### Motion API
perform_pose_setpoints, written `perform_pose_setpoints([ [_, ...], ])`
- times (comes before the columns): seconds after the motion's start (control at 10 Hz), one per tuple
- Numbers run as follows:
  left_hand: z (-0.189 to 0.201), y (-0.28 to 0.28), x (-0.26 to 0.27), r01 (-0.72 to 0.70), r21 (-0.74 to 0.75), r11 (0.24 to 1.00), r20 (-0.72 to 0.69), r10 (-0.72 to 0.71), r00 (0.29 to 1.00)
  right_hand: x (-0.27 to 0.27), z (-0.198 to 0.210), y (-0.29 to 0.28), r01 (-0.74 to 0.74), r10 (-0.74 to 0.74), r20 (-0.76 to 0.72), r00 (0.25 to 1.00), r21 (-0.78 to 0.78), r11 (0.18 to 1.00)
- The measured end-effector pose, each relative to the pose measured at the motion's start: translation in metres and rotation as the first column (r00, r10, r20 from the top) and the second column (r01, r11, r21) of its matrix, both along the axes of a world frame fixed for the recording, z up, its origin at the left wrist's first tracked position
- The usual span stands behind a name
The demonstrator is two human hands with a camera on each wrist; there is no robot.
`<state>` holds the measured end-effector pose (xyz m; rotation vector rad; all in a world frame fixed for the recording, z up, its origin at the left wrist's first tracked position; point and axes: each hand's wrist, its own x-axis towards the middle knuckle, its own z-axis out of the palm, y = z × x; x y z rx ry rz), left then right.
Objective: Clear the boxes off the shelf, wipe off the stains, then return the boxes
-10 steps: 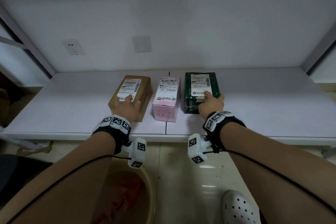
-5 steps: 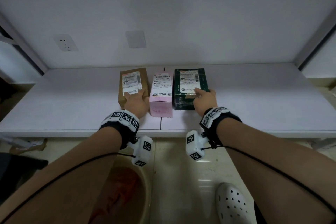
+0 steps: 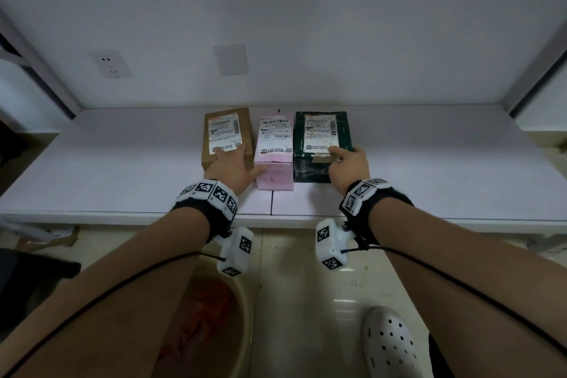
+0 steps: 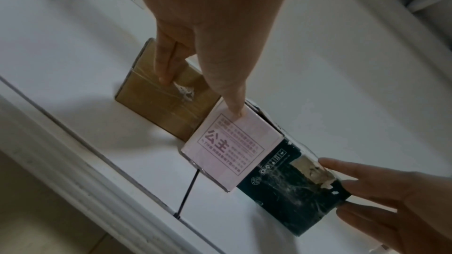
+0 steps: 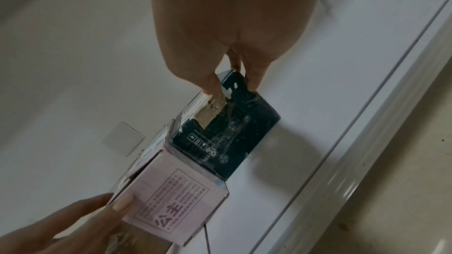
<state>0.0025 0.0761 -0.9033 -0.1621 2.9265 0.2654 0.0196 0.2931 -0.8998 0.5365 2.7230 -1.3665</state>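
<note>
So we were standing at this long white shelf (image 3: 429, 169), and it looked clean everywhere we could see, no stains on any of the bare surface. That made us think the wiping part was already behind us, though whatever sat under the boxes was hidden, so can't swear to it.

Down on the floor, near left, there was a beige basin (image 3: 242, 310) with a reddish cloth (image 3: 202, 313) sitting in it, which fit that read.

The three boxes were lined up in the middle of the shelf, side by side and touching: green box (image 3: 319, 163) on the right, brown box (image 3: 214, 150) on the left, pink box (image 3: 276, 159) squeezed between them. All lay flat with shipping labels facing up. So the return step looked basically done, just the final squaring-up left.

Our right hand (image 3: 349, 167) was on the near right corner of the green box, thumb on top and the other fingers curled round its right side, a proper hold on it. Our left hand (image 3: 233, 167) lay over the near end of the brown box; fingers looked fairly straight, draped down its near face, with the thumb stretched across to touch the pink box's near edge. More a press than a clamp.

Guessing all that was left was nudging the row straight and letting go.
</note>
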Motion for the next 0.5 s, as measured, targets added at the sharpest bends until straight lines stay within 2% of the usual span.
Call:
perform_pose_setpoints([
  [0.1, 0.004, -0.006, 0.001, 0.02, -0.007, 1.0, -0.037, -0.02, 0.999, 0.001, 0.0, -0.001, -0.01, 0.01, -0.009, 1.0, 0.002, 1.0],
  [0.3, 0.007, -0.025, 0.0, 0.031, 0.083, 0.996, -0.101, -0.022, 0.995, 0.001, -0.001, -0.004, -0.04, 0.04, -0.031, 0.999, -0.025, 0.999],
  [0.5, 0.015, -0.031, 0.009, 0.013, 0.094, 0.996, -0.057, -0.008, 0.998, 0.007, 0.003, -0.017, -0.1, 0.099, 0.018, 0.995, 0.041, 0.994],
])
